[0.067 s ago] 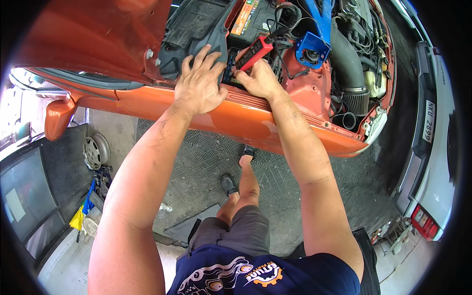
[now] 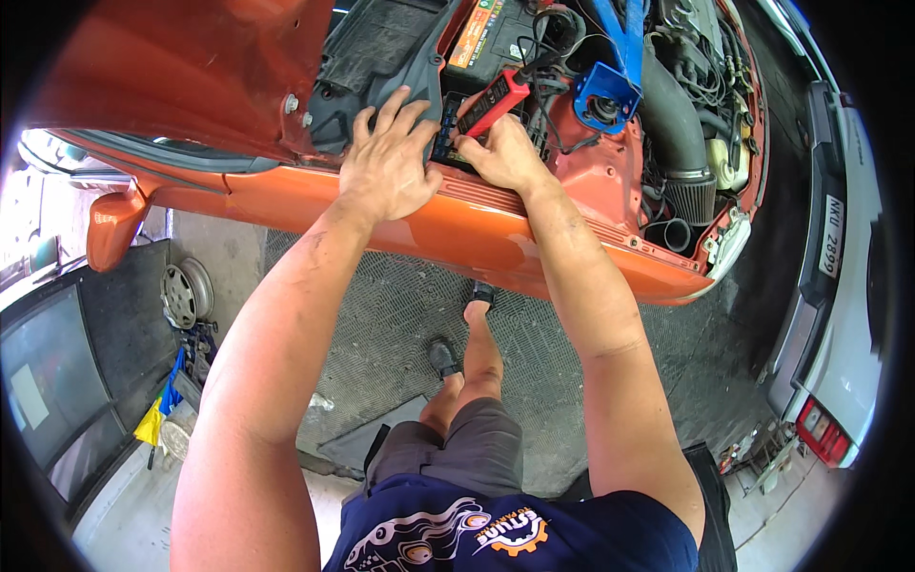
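My right hand (image 2: pixel 507 158) grips a red and black circuit tester (image 2: pixel 495 103) with a black cable running from its upper end. It is held at a slant over what looks like a fuse box (image 2: pixel 443 133) beside the car battery (image 2: pixel 503 52). The lower end of the tester is hidden by my fingers. Just left of the fuse box, my left hand (image 2: pixel 386 160) lies with spread fingers on the dark plastic cowl (image 2: pixel 360 95) and the edge of the orange fender (image 2: pixel 381 234). Nothing shows in that hand.
A blue strut brace (image 2: pixel 608 91) crosses the engine bay, with a grey intake pipe (image 2: pixel 672 114) to its right. The raised orange hood (image 2: pixel 172 86) fills the upper left. A silver car (image 2: pixel 839 305) stands at right. A wheel (image 2: pixel 187 293) leans at left.
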A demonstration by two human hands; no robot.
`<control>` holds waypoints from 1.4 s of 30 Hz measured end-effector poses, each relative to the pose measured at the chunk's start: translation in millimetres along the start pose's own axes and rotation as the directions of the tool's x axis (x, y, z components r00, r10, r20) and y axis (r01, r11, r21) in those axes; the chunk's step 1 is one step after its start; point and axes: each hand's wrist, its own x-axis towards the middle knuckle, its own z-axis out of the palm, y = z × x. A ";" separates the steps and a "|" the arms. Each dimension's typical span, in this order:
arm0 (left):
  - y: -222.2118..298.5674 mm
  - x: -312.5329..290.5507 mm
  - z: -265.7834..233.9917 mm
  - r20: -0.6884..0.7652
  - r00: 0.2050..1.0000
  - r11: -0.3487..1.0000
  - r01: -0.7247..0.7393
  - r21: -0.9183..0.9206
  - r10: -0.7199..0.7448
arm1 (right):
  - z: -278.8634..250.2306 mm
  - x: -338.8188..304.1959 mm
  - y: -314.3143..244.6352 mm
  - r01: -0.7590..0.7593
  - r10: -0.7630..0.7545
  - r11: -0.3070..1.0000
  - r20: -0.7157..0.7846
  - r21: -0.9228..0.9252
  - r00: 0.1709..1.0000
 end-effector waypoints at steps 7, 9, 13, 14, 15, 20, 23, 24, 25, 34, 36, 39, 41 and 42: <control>0.7 0.8 0.9 -0.017 1.000 1.000 -0.009 0.007 0.009 | -1.4 1.3 2.8 0.050 -0.050 0.998 -0.004 0.027 0.999; 0.6 0.8 0.9 -0.014 1.000 1.000 -0.006 0.005 0.007 | -1.2 2.6 3.3 0.041 -0.041 0.999 0.019 0.033 0.999; 0.1 0.0 0.9 -0.010 1.000 1.000 0.004 0.001 -0.004 | 2.7 2.3 3.2 0.050 -0.050 0.998 0.011 -0.036 0.999; 0.1 0.2 0.5 -0.009 1.000 1.000 0.009 0.002 -0.009 | 5.1 3.0 3.7 0.053 -0.053 0.996 0.004 -0.067 0.999; 0.6 0.5 0.3 -0.009 1.000 1.000 0.010 0.002 -0.010 | 6.7 3.8 4.4 0.056 -0.057 0.994 -0.003 -0.099 0.998; 1.8 0.2 -0.7 0.001 1.000 1.000 0.016 0.007 -0.016 | 8.2 6.3 6.2 0.013 -0.013 0.994 -0.005 -0.106 1.000; 1.8 0.6 -1.3 0.004 1.000 1.000 0.015 0.011 -0.015 | 6.0 5.2 3.3 0.005 -0.006 0.997 -0.009 -0.072 1.000; 1.6 0.2 -1.2 0.005 1.000 1.000 0.017 0.012 -0.017 | 5.4 5.5 0.5 -0.001 0.001 0.998 -0.008 -0.055 1.000; 1.6 -0.2 -1.0 0.005 1.000 1.000 0.019 0.014 -0.020 | 6.7 5.9 0.1 0.009 -0.009 0.998 -0.002 -0.057 1.000; 0.7 0.4 0.2 0.002 1.000 1.000 0.005 0.012 -0.005 | 0.3 5.2 4.2 0.039 -0.039 0.999 0.077 -0.004 0.996; 0.2 0.2 0.3 0.002 1.000 1.000 0.005 0.014 -0.006 | -0.8 5.1 2.1 0.016 -0.018 1.000 0.086 0.027 0.996; 1.5 0.4 0.7 -0.006 1.000 1.000 0.011 0.015 -0.011 | -3.4 3.9 0.2 -0.018 0.007 0.996 0.117 0.089 0.993; 1.4 0.2 0.3 0.000 1.000 1.000 0.014 0.022 -0.015 | -3.6 4.3 0.3 -0.007 -0.006 0.994 0.116 0.108 0.993; 1.5 0.2 0.2 0.002 1.000 1.000 0.015 0.019 -0.015 | -3.5 4.5 0.9 -0.001 -0.013 0.993 0.115 0.117 0.993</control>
